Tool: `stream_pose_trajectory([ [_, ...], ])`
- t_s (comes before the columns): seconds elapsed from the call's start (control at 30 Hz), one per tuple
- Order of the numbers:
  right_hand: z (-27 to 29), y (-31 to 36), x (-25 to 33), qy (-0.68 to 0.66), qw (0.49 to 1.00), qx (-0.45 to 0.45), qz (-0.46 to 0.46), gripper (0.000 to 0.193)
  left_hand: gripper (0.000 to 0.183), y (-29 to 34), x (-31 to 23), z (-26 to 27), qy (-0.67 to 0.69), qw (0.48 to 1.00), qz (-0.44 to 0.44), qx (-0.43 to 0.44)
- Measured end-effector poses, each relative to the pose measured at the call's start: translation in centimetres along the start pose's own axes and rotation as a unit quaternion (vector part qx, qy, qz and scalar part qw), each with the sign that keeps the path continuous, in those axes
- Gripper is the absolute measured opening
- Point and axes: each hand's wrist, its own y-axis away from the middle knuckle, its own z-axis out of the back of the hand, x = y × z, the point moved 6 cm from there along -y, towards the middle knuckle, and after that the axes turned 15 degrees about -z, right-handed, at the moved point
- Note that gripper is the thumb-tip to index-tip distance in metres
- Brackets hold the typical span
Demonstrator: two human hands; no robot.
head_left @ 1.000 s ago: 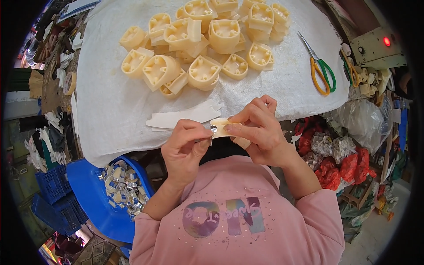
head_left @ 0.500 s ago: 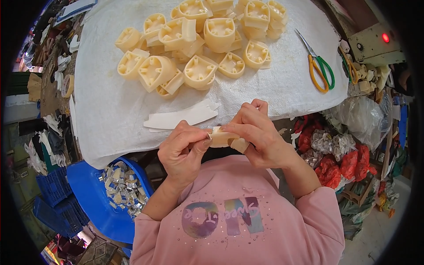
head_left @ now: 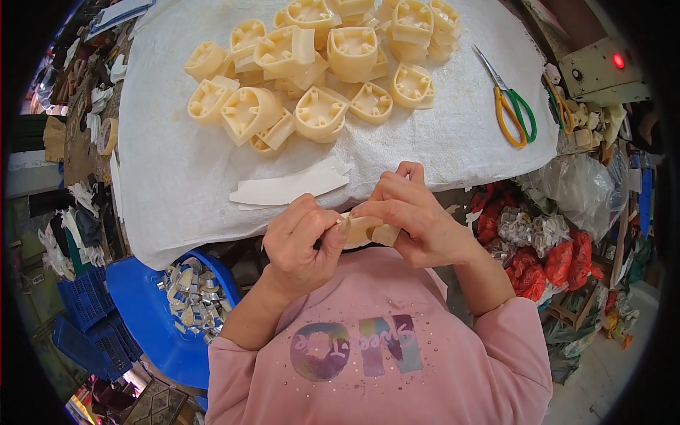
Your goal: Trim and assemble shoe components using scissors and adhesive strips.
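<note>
Both hands meet in front of my chest, just off the near edge of the table, around a cream plastic part [head_left: 363, 230] with a curved wall. My right hand [head_left: 419, 221] is closed on its right side, with the index finger laid along its top edge. At the part's left end, my left hand [head_left: 303, 242] makes a pinch of thumb and index finger. A tiny pale bit shows at that pinch, too small to name. Just beyond my hands lie white curved strips [head_left: 287, 187], partly overlapping.
Many similar cream plastic parts [head_left: 322, 113] are heaped at the back of the white-covered table [head_left: 170, 184]. Scissors [head_left: 511, 106] with orange and green handles lie at the right. A blue tub [head_left: 142, 312] of shiny pieces stands lower left; red bags [head_left: 559, 265] sit at the right.
My left hand has shifted slightly right and turned, its knuckles rolling over toward the part. The cream part has tilted, its left end a little lower. My right hand is nearly still.
</note>
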Motion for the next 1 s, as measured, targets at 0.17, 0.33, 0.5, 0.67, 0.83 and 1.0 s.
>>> stream_pose_trajectory([
  [0.17,-0.4,-0.3,0.1,-0.021,1.0,0.017,-0.001,0.055,0.027,0.7,0.6,-0.1,0.003,0.998,0.026,-0.05],
  [0.33,0.6,-0.4,-0.4,0.006,1.0,-0.025,0.013,0.056,0.023,1.0,0.6,-0.4,0.096,0.989,0.066,-0.088],
  [0.5,0.6,-0.2,0.7,0.085,0.993,-0.071,0.049,0.046,0.02,1.3,0.2,0.1,0.004,0.997,-0.024,-0.067],
  [0.67,0.6,-0.2,0.5,0.176,0.978,-0.07,0.087,0.04,0.03,0.4,-0.6,0.4,-0.058,0.995,-0.071,-0.049],
  [0.83,1.9,-0.6,2.4,0.116,0.991,-0.052,0.036,0.038,0.034,0.8,-0.1,1.9,-0.106,0.989,-0.058,-0.08],
  [1.0,1.6,2.6,-1.2,-0.175,0.957,-0.229,-0.046,0.039,0.036,0.5,-0.4,2.4,-0.116,0.986,-0.048,-0.108],
])
